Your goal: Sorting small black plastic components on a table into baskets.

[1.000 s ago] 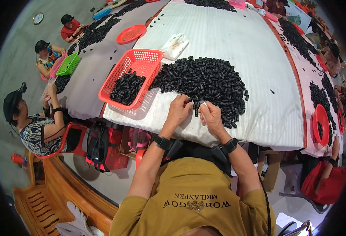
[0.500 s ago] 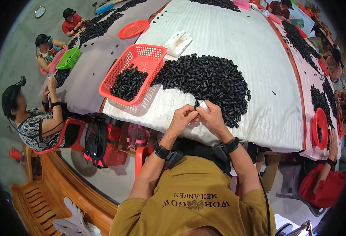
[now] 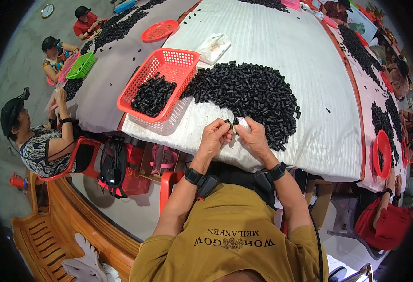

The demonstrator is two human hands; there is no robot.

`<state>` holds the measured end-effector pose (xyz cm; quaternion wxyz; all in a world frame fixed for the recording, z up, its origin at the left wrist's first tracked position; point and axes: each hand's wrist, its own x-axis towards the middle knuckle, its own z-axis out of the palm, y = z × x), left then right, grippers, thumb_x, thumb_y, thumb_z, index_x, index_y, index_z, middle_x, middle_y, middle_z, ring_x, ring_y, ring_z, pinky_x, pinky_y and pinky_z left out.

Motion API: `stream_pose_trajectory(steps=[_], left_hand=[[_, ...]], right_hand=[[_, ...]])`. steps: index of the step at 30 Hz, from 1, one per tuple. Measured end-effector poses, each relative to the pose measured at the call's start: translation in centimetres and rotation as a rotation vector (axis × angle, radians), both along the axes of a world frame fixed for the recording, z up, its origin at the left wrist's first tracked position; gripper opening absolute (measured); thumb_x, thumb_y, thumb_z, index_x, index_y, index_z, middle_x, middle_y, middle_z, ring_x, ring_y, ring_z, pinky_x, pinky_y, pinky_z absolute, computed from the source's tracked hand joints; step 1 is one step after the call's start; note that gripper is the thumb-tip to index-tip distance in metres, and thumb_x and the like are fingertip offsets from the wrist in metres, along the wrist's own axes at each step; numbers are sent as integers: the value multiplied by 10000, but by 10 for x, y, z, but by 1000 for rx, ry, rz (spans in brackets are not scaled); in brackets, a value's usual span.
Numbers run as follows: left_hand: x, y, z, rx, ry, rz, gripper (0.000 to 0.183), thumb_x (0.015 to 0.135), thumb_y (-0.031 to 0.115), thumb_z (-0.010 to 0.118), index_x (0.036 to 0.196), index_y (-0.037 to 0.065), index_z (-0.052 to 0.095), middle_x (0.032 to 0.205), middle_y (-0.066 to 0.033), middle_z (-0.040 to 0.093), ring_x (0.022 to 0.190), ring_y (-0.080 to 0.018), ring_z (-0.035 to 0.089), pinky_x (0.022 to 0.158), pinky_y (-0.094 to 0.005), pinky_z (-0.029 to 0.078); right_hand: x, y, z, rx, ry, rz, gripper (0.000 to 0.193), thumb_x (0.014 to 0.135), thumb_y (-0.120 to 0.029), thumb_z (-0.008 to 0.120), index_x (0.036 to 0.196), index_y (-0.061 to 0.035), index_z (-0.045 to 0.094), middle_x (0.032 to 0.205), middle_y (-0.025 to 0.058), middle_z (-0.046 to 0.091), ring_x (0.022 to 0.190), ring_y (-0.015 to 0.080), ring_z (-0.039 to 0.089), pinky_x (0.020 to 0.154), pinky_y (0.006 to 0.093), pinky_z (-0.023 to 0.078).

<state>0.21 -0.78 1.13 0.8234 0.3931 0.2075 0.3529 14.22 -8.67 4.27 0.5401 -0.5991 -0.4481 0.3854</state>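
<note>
1. Thumb and fingertips of the left hand (image 3: 216,137) were closed in a pinch on a small black piece (image 3: 228,122), with no gap showing between them.
2. Thumb and fingers of the right hand (image 3: 253,137) were closed around a crumpled white item (image 3: 244,124), which poked out above the knuckles; what it was made of could not be told.
3. Both hands met near the table's front edge, fingertips close together; whether they touched could not be made out.
4. Just beyond the fingers, a broad pile of black pieces (image 3: 255,91) lay heaped on the white cloth (image 3: 331,136), spreading farthest to the right of the hands.
5. Left of the pile stood a red rectangular basket (image 3: 180,75) with perforated walls, partly filled with loose black pieces (image 3: 152,96) of the same kind.
6. Behind the basket, near its far right corner, lay a white tray-like thing (image 3: 214,48) with brownish marks.
7. Farther off to the left, a round red tray (image 3: 160,30) rested by the seam between two cloths.
8. A co-worker (image 3: 46,145) in a patterned top sat at the left, both hands raised near a green basket (image 3: 81,66).
</note>
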Motion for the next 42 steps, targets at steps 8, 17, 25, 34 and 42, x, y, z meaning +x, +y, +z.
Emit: stream_pose_trajectory(steps=[8, 17, 25, 34, 42], left_hand=[[-1, -4, 1, 132, 100, -184, 209, 908, 206, 513, 873, 11, 580, 743, -38, 585, 597, -75, 526, 536, -206, 458], [-2, 1, -4, -35, -6, -121, 213, 894, 200, 534, 904, -4, 594, 740, -42, 577, 600, -105, 526, 560, -222, 458], [-3, 0, -3, -42, -18, -170, 211, 901, 213, 520, 884, 9, 567, 728, -41, 571, 592, -106, 518, 564, -247, 457], [-2, 0, -1, 8, 35, -172, 213, 901, 214, 522, 888, 6, 565, 718, -38, 552, 594, -98, 498, 560, -237, 441], [-7, 2, 0, -72, -61, -182, 257, 893, 229, 539, 917, -23, 582, 714, -28, 560, 578, -81, 501, 538, -203, 436]], right_hand=[[-1, 1, -3, 105, -33, -4, 237, 826, -212, 613, 711, -33, 508, 577, -27, 509, 502, 29, 438, 433, 205, 345], [1, 3, -7, 83, -3, -17, 238, 829, -212, 608, 708, -29, 515, 565, -21, 507, 497, 30, 437, 431, 211, 344], [0, 3, -4, 104, -104, 10, 243, 820, -232, 623, 726, -21, 545, 582, -4, 532, 520, 43, 461, 452, 221, 373], [-1, 3, -6, 50, -113, -22, 249, 812, -234, 631, 736, -10, 550, 618, 14, 554, 565, 59, 483, 491, 245, 410], [-3, 4, -10, 51, 32, -68, 278, 856, -238, 570, 679, -34, 509, 547, -17, 492, 481, 31, 440, 411, 210, 334]])
